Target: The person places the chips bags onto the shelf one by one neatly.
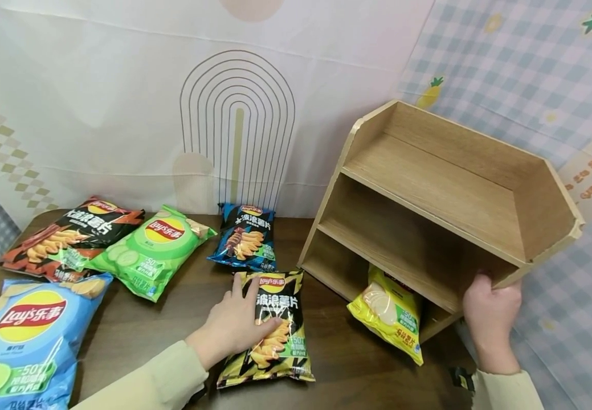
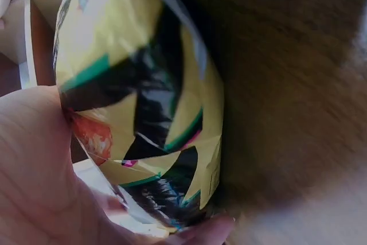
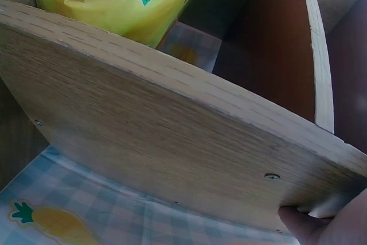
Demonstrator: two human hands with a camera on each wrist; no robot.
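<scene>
My left hand (image 1: 236, 322) is on a black-and-gold bag of potato chips (image 1: 275, 333), its thumb across the front and its fingers along the left edge. In the left wrist view, the bag's side (image 2: 143, 84) bulges between the thumb side of the hand and the fingers. My right hand (image 1: 492, 310) grips the right side of a small wooden shelf (image 1: 429, 245), which stands tilted. A yellow chip bag (image 1: 390, 313) sticks out of its lowest compartment. The right wrist view shows the shelf's side panel (image 3: 143, 107) with the fingertips at its edge.
Behind the left hand lies a dark blue chip bag (image 1: 244, 239). Farther left are a green bag (image 1: 154, 250), a black-and-red bag (image 1: 72, 239) and a large light-blue bag (image 1: 29, 341). Patterned cloth walls (image 1: 121, 114) enclose the brown table (image 1: 157, 336) at the back and right.
</scene>
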